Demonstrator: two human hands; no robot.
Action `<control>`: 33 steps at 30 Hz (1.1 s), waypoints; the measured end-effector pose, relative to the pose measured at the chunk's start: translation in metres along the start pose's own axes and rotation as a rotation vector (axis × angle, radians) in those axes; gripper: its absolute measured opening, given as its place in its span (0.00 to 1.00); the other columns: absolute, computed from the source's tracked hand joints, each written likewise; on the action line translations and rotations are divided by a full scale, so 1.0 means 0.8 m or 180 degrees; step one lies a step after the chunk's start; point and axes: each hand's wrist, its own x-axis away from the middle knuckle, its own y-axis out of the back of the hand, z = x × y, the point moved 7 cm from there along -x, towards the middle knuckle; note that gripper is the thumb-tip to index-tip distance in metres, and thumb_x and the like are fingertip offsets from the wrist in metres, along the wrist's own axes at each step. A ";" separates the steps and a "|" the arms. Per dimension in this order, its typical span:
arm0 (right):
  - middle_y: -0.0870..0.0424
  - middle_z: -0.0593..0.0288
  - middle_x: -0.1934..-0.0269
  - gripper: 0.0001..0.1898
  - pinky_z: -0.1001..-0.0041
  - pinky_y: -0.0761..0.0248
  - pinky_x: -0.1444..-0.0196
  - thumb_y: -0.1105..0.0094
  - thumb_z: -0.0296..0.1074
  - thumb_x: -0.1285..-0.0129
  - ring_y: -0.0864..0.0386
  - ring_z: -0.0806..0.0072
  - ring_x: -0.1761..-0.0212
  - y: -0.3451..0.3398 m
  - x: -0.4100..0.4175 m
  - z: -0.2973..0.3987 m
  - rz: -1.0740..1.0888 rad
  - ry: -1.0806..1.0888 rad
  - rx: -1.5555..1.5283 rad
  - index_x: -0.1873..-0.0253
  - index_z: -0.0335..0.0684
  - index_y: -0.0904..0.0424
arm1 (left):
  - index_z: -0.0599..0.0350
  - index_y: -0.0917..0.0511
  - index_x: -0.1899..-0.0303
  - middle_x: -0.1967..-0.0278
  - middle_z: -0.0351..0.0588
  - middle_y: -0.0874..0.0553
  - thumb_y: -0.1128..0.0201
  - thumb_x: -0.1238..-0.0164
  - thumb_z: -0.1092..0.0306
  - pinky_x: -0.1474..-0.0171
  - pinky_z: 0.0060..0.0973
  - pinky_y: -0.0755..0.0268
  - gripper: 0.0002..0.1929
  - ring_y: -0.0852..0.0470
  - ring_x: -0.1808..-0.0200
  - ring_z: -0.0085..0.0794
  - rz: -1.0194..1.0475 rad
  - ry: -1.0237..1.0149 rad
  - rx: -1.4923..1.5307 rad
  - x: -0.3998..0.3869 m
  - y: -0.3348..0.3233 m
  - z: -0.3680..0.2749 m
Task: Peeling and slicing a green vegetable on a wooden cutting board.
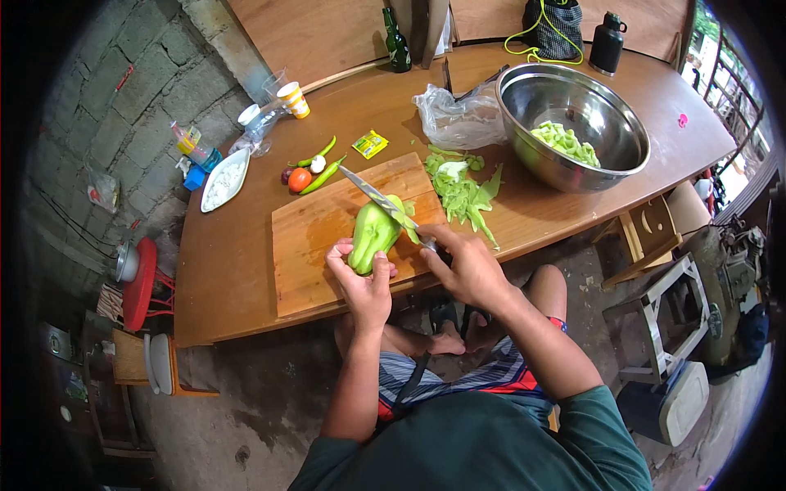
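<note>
My left hand (363, 276) grips the lower end of a pale green chayote (372, 236) over a wooden cutting board (307, 245). In my right hand (460, 261) is the dark handle of a kitchen knife (374, 195). Its long blade lies slantwise across the chayote's upper right side, with a strip of peel (405, 226) against it. Just right of the board, a heap of green peelings (460, 190) rests on the table. Cut pale green pieces (565, 142) sit inside a large stainless steel bowl (522, 144) at the back right.
Beyond the board lie a tomato (299, 180), green chili peppers (325, 175), garlic (317, 164) and a yellow sachet (370, 144). A white dish (226, 181) of white contents stands left. A plastic bag (457, 119), green bottle (398, 43) and black flask (608, 46) stand farther back.
</note>
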 end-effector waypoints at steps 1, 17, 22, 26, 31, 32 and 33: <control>0.07 0.38 0.53 0.19 0.48 0.17 0.46 0.34 0.38 0.19 0.10 0.37 0.48 -0.001 0.006 -0.002 0.0004 -0.0012 -0.0004 0.31 0.38 0.17 | 0.57 0.38 0.36 0.37 0.51 0.28 0.37 0.17 0.80 0.61 0.26 0.11 0.20 0.13 0.64 0.25 0.0002 0.0012 -0.0004 0.000 0.003 0.001; 0.07 0.38 0.55 0.19 0.45 0.16 0.49 0.36 0.37 0.19 0.09 0.38 0.52 -0.006 0.010 0.001 -0.0074 0.0170 0.0332 0.29 0.40 0.19 | 0.55 0.40 0.34 0.33 0.53 0.32 0.35 0.18 0.79 0.60 0.27 0.10 0.23 0.12 0.59 0.29 0.0139 0.0020 -0.0090 0.002 0.003 0.005; 0.07 0.37 0.57 0.18 0.46 0.16 0.49 0.36 0.38 0.19 0.09 0.37 0.52 -0.004 -0.007 -0.003 -0.0255 0.0209 0.0232 0.32 0.37 0.18 | 0.55 0.40 0.34 0.33 0.53 0.32 0.35 0.18 0.79 0.60 0.27 0.10 0.23 0.12 0.60 0.29 0.0132 0.0026 -0.0086 0.002 0.003 0.005; 0.07 0.39 0.53 0.20 0.53 0.16 0.48 0.35 0.42 0.18 0.08 0.45 0.54 -0.001 -0.023 -0.040 0.0036 -0.0585 0.0132 0.30 0.39 0.16 | 0.55 0.39 0.34 0.33 0.52 0.32 0.35 0.18 0.79 0.61 0.27 0.11 0.23 0.13 0.61 0.27 0.0110 0.0040 -0.0029 0.003 0.001 0.002; 0.08 0.33 0.57 0.18 0.49 0.17 0.47 0.34 0.38 0.19 0.08 0.38 0.51 0.012 -0.004 -0.008 0.0015 -0.0504 -0.0096 0.33 0.36 0.15 | 0.55 0.39 0.35 0.33 0.51 0.31 0.35 0.17 0.78 0.61 0.26 0.11 0.23 0.13 0.62 0.27 0.0072 0.0068 -0.0001 0.003 0.003 0.007; 0.08 0.35 0.57 0.18 0.48 0.17 0.48 0.34 0.37 0.19 0.09 0.37 0.51 0.010 0.003 -0.004 0.0015 -0.0272 -0.0099 0.32 0.37 0.16 | 0.55 0.39 0.35 0.33 0.51 0.31 0.35 0.17 0.78 0.61 0.26 0.11 0.23 0.13 0.62 0.27 0.0084 0.0055 0.0001 0.002 0.002 0.007; 0.08 0.35 0.57 0.18 0.48 0.17 0.48 0.34 0.37 0.19 0.09 0.37 0.51 0.007 0.011 -0.003 0.0019 -0.0279 -0.0100 0.32 0.37 0.16 | 0.55 0.39 0.35 0.33 0.51 0.31 0.35 0.17 0.78 0.61 0.26 0.12 0.23 0.13 0.62 0.26 0.0102 0.0046 0.0000 0.002 0.002 0.006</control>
